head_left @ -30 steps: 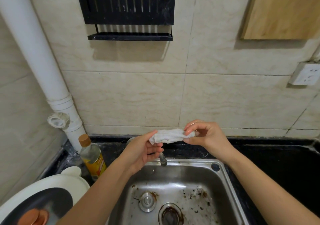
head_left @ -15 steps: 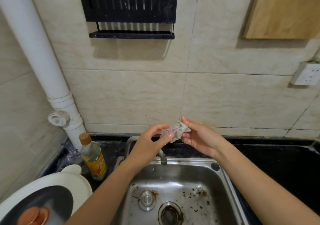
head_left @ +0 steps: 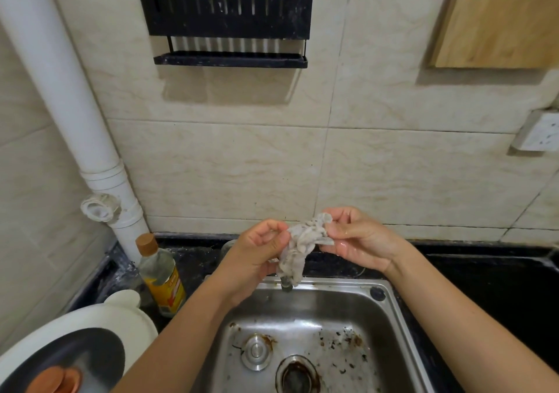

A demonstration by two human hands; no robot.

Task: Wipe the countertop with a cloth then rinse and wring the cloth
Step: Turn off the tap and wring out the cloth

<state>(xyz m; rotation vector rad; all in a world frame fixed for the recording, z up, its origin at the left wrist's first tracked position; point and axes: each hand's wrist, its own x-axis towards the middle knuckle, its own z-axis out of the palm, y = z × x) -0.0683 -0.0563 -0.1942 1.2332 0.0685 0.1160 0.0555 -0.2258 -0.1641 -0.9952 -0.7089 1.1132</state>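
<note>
A small, crumpled whitish-grey cloth point(head_left: 302, 241) hangs in the air above the back rim of the steel sink point(head_left: 390, 308). My left hand point(head_left: 257, 250) pinches its left edge with curled fingers. My right hand point(head_left: 357, 238), wet and shiny, pinches its upper right end. The cloth's lower tail droops down over the tap spout point(head_left: 286, 285), most of which is hidden behind it. The black countertop point(head_left: 490, 287) runs along the wall on both sides of the sink.
An oil bottle point(head_left: 160, 274) with a cork-coloured cap stands left of the sink, next to a white pipe point(head_left: 90, 138). A white pan with a dark lid point(head_left: 69, 353) fills the lower left corner. Dirt specks lie round the sink drain point(head_left: 298, 374). A black rack point(head_left: 227, 17) hangs overhead.
The cloth was a tight twisted roll stretched between both hands; it has since loosened and now hangs crumpled, its tail dropping toward the tap. Both hands stay above the sink's back rim.
</note>
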